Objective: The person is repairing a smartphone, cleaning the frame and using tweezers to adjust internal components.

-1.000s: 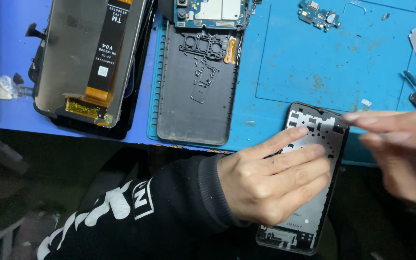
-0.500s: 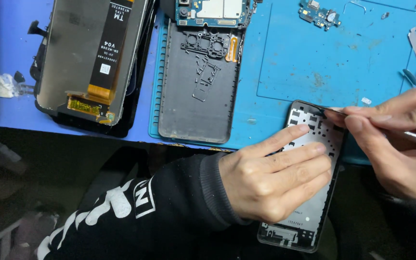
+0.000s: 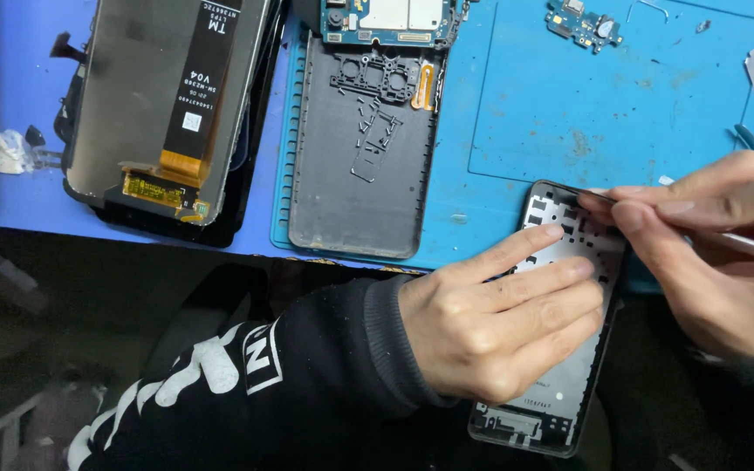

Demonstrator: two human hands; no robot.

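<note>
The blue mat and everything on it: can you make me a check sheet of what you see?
Surface: blue mat, a few specks.
Job's things: phone frame overhanging the mat edge; thin tool at its top corner.
Clutter: screen panel face down, grey back cover, circuit board, small board.
Grips: left hand flat on the frame; right hand pinching the tool.
Cables: orange ribbon on the panel.
Surroundings: dark floor.

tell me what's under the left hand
The left hand lies flat on a silver phone frame, whose top and bottom ends stick out. The frame's middle is hidden under the palm and fingers.
</note>
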